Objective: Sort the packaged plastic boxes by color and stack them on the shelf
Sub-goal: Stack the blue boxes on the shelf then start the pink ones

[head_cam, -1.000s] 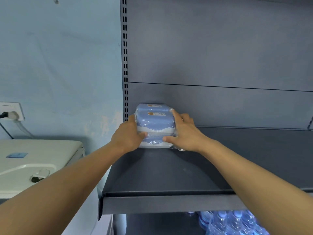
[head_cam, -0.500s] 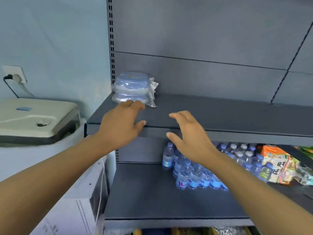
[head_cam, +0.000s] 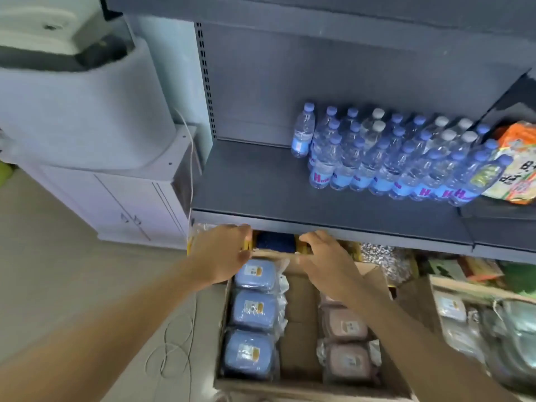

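Soft, even, cool-toned light is filling the scene, casting no hard shadows. Deep shade is sitting under the dark grey metal shelf [head_cam: 319, 187], dimming what lies beneath its front edge. Motion blur is smearing the white machine on the pale cabinet [head_cam: 72, 91] at left. Wide-angle distortion is bending straight edges near the borders. The clear plastic water bottles [head_cam: 385, 158] are catching faint glare.

Open carton [head_cam: 293, 384] on the floor before the shelf [head_cam: 319, 210].

In the carton, three wrapped boxes [head_cam: 251, 313] line its left side and, seemingly, two more [head_cam: 346, 340] its right. Both hands hover over its far end, left hand [head_cam: 222, 253] beside right hand [head_cam: 324, 262]. Water bottles [head_cam: 385, 158] stand on the shelf above, snack bags [head_cam: 513, 166] to their right.
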Demonstrator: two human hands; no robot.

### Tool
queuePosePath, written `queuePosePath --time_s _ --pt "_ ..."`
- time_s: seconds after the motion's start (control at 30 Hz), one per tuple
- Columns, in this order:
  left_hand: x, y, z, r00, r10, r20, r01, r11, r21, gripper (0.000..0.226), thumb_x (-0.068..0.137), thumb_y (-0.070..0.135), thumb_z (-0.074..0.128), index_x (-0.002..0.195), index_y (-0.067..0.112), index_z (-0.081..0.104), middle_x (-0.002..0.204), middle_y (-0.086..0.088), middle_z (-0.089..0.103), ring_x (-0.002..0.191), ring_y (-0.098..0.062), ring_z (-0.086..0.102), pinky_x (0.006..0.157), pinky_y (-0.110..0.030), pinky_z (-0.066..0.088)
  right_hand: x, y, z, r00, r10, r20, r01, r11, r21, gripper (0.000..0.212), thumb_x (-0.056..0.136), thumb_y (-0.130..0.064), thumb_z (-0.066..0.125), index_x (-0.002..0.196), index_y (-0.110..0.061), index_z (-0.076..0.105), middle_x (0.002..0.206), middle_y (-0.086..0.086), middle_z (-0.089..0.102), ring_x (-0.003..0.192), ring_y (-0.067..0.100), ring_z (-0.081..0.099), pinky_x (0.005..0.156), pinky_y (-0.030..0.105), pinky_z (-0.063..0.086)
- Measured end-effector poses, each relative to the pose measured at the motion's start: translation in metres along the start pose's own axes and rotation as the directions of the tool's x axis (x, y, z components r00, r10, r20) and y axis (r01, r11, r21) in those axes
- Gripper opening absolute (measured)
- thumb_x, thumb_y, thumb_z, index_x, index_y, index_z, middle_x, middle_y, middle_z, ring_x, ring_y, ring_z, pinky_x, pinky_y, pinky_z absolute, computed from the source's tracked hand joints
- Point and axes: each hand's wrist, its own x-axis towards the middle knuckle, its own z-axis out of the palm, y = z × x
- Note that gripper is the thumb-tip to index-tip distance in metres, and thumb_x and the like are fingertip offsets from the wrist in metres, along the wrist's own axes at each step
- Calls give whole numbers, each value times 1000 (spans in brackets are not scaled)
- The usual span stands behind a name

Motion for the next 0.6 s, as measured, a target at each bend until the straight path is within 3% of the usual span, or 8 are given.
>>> queuePosePath --time_s 0.3,0.5,0.6 --pt "-3 -48 139 966 -42 255 53 998 -37 34 90 28 54 123 23 50 121 0 59 111 -22 56 84 -34 49 -13 51 132 942 195 272 -214 976 42 44 93 -28 56 134 -20 42 136 -1 46 121 18 47 98 34 42" --pt "6 -65 200 967 -32 251 47 997 -56 43 90 23 55 131 22 43 126 -1 54 115 -22 51 84 -35 46 10 64 220 938 139 318 -180 978 101 65 84 -19 64 139 -28 31 135 -2 48 115 21 53 89 38 49" --pt "9 -71 223 971 -40 237 53 997 -49 45 90 24 56 132 22 42 125 -2 53 115 -23 50 83 -33 43 25 70 260 945 75 317 -91 995 35 80 80 -19 70 146 -23 25 149 -2 33 132 22 37 105 37 38"
